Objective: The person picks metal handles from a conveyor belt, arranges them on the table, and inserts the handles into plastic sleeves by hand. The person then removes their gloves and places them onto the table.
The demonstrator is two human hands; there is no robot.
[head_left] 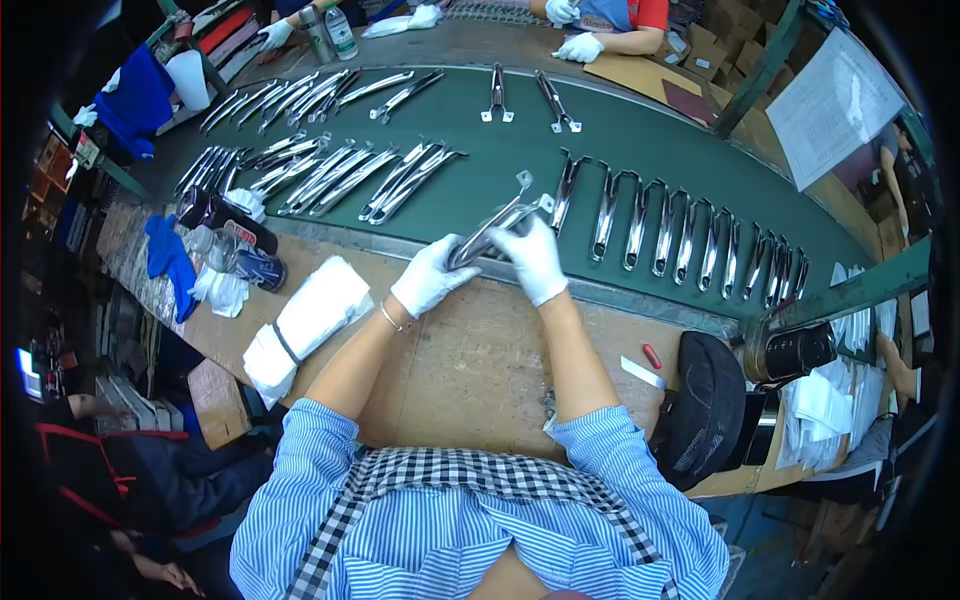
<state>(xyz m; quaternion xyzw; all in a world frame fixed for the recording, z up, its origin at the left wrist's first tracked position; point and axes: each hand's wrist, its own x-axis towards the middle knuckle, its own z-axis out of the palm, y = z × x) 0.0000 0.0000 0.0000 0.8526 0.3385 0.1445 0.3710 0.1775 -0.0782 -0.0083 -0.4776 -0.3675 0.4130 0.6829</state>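
Note:
Between my two white-gloved hands is a long, shiny chromed metal bracket (484,237) with flat tabs at its far end. My left hand (432,277) is closed round its near left end. My right hand (533,262) grips it farther along, near the tabs. The bracket is tilted, held above the near edge of the green belt (480,165). Just right of it, a row of similar brackets (634,232) stretches across the belt. Another group of brackets (338,182) lies to the left. What each bracket belongs to cannot be made out.
A folded white cloth bundle (305,322) rests on the wooden bench (455,365). Dark cans (260,268) stand left; a black case (703,405), red object (652,356) and pale strip (643,373) lie right. Across the belt are co-workers' gloved hands (579,48) and more brackets (553,102).

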